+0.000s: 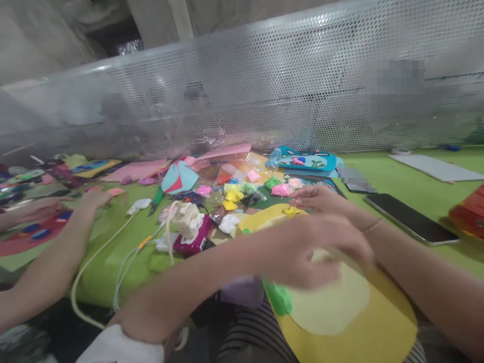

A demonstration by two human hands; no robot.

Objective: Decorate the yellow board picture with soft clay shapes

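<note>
A large yellow paper cutout [381,322] slants over my lap and the table edge. On it are a pale cream shape [333,312], a lump of green clay [279,298] and a small yellow star [291,212]. My left hand [310,249], blurred, crosses over the cutout with thumb and forefinger curved apart and nothing visible between them. My right hand [321,199] stretches its fingers beside the star at the cutout's far end; I cannot tell whether they touch it. Packets of coloured clay, including a pink one [280,190] and a yellow one [233,195], lie beyond.
A black phone [412,218] lies right on the green table [431,176]. Left are a purple power strip [193,239] with cables and a green-handled cutter [156,200]. Another person's arm [62,252] reaches in at far left. A perforated metal panel [242,96] stands behind.
</note>
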